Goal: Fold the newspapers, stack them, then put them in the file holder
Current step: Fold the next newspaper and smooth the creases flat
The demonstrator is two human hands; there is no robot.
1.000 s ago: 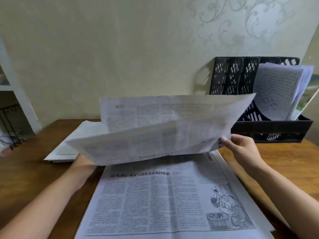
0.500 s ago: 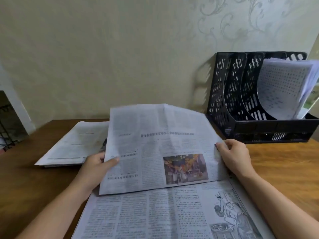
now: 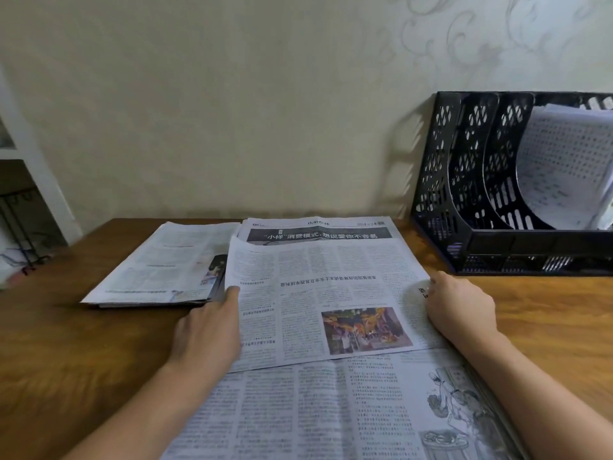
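The folded sheet (image 3: 318,293) lay flat between both hands, left hand (image 3: 207,330) and right hand (image 3: 461,307) gripping its side edges, printed upside down

Lifted newspaper sheet (image 3: 318,293) now folded flat.
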